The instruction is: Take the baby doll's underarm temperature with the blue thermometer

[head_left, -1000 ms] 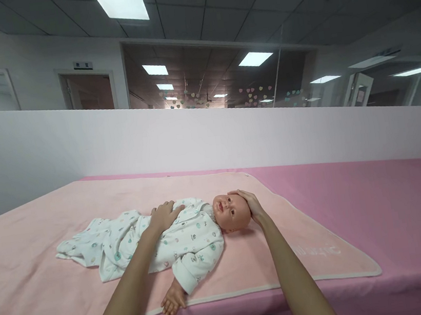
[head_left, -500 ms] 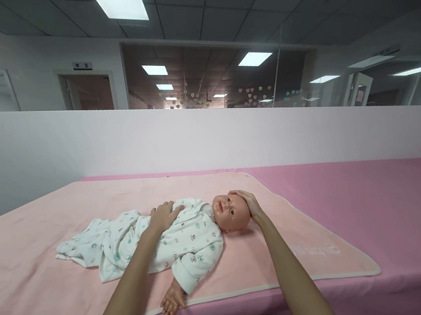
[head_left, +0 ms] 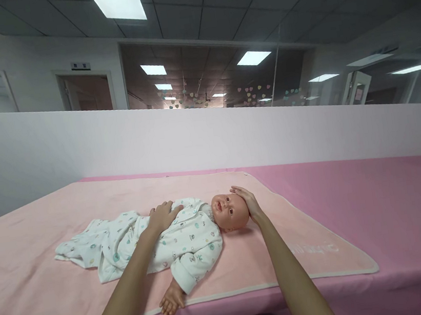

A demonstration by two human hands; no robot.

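A baby doll (head_left: 201, 236) in a white patterned outfit lies on its back, head to the right. My left hand (head_left: 164, 217) rests flat on the doll's belly with its fingers stretched out. At the crown of the doll's head (head_left: 228, 213), my right hand (head_left: 248, 203) is open, its palm curved against the top and far side. One of the doll's hands (head_left: 173, 299) sticks out of its sleeve toward the near edge. Its legs lie under the loose cloth on the left.
Under the doll spreads a peach blanket (head_left: 48, 282) with a pale border and white lettering at the right corner. It lies on a pink table cover (head_left: 408, 214). A low white partition (head_left: 208, 137) runs along the back, with windows and doorways beyond.
My right hand's fingers have lifted slightly from the doll's head. My left hand stays on the belly, and the doll keeps its place.
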